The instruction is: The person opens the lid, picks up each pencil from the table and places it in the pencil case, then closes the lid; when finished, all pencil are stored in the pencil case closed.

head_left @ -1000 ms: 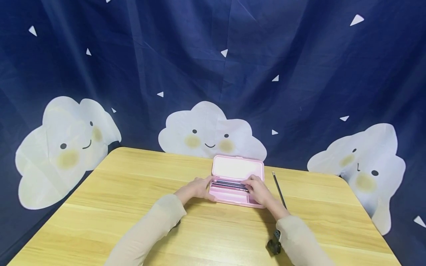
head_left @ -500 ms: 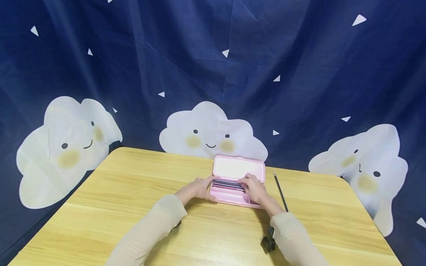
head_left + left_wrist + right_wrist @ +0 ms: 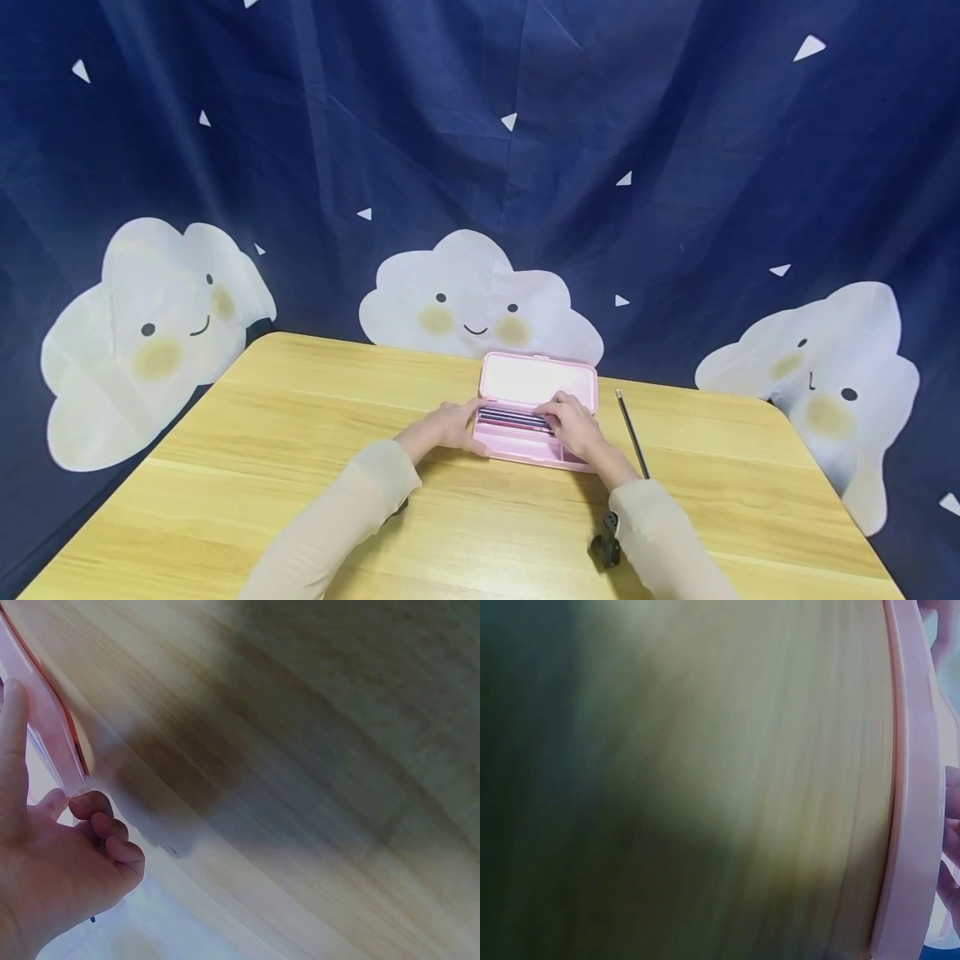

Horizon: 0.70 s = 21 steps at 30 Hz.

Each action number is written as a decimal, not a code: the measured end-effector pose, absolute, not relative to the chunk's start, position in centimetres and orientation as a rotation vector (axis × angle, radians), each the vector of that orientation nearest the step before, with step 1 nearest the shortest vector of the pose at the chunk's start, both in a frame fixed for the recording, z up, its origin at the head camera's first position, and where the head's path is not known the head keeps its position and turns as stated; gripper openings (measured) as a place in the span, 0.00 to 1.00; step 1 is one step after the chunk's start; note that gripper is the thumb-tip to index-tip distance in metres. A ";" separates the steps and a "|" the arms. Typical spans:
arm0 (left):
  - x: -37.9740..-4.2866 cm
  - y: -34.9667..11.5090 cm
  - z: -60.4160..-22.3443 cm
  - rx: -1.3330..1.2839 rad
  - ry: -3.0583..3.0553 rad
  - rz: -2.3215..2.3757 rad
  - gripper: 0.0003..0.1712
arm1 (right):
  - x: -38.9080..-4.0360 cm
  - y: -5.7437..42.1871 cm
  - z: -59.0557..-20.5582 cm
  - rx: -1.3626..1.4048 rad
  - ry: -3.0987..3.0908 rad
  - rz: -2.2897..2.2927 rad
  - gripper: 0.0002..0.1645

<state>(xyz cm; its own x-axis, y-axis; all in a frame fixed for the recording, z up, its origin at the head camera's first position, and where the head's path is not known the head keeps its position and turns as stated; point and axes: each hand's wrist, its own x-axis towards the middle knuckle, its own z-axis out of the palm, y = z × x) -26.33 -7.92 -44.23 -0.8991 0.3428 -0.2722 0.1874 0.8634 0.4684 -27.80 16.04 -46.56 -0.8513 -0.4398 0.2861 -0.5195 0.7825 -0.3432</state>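
Note:
A pink pencil case (image 3: 517, 448) lies on the table with its lid (image 3: 536, 379) raised at the back. Several dark and reddish pencils (image 3: 506, 417) lie side by side in its rear compartment. My left hand (image 3: 448, 423) holds the case's left end, thumb at the front corner and fingers toward the back; the left wrist view shows this hand (image 3: 71, 870) beside the pink wall (image 3: 41, 705). Over the right part of the case, my right hand (image 3: 577, 429) has curled fingers at the pencils' right ends. Past the case's side wall (image 3: 916, 787), its fingertips (image 3: 952, 814) partly show.
Right of the case, a dark pencil (image 3: 632, 429) lies on the wooden table (image 3: 247, 450), its lower end hidden by the right forearm. A black wrist camera (image 3: 606, 546) hangs under the right sleeve. Behind the table hangs a blue curtain (image 3: 435, 117) with clouds.
My right hand has shifted slightly left along the pencils, which now lie lower and more evenly in the compartment. My left hand stays on the case's end.

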 end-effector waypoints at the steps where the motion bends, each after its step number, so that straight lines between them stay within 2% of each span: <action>1: -26.3 -7.9 -44.2 0.397 2.691 0.624 0.55 | -27.8 16.1 -46.6 0.758 -2.779 0.623 0.13; 21: -26.4 -7.9 -44.1 0.402 2.694 0.607 0.54 | -27.2 18.4 -46.1 0.690 -2.761 0.816 0.10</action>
